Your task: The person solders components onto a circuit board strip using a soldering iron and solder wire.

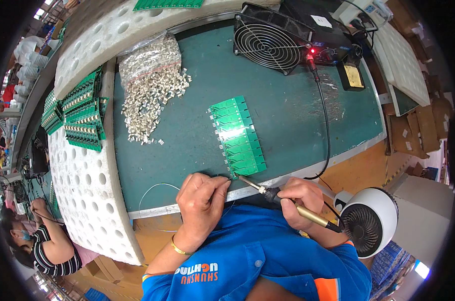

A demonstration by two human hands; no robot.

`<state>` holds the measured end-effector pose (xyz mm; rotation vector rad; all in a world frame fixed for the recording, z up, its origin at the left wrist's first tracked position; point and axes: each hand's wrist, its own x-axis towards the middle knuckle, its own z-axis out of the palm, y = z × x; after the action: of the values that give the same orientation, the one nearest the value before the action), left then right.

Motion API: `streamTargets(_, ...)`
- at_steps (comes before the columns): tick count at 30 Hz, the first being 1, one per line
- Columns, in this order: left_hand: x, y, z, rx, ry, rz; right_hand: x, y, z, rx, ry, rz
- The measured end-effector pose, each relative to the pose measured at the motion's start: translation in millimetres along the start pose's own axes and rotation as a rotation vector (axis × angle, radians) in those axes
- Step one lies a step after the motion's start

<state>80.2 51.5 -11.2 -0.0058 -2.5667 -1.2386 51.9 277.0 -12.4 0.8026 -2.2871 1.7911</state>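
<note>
My left hand (202, 195) is pinched on a thin solder wire (157, 184) at the bench's front edge, just left of the lower end of a green circuit board panel (240, 138). Small metal connectors line the panel's left edge. My right hand (300, 200) grips a soldering iron (310, 214) with a gold-coloured handle, its tip resting at the panel's lower left corner, near my left fingertips. Farther up the green mat (177, 140) lie a loose pile of small connectors (144, 110) and an opened plastic bag (147, 50) of more.
A perforated foam board (89, 190) bears stacked circuit boards (79, 118) at left, near a seated co-worker (51, 241). A black fan (267, 45), soldering station (328, 52) and sponge holder (351, 75) stand at back right. A white fan (370, 223) is beside my right arm.
</note>
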Motion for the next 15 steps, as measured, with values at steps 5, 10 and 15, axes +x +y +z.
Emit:
streamTargets(5, 3.1, 1.7, -0.1, 0.01, -0.022, 0.026, 1.2, -2.5, -2.3, -0.027, -0.044, -0.006)
streamTargets(10, 0.9, 0.4, 1.0, 0.002, -0.019, 0.021, 4.8, -6.5, -1.2, -0.05, -0.048, -0.074)
streamTargets(15, 1.8, -0.3, 3.2, -0.013, -0.004, 0.035, 1.5, -3.1, 3.4, -0.056, -0.005, -0.098)
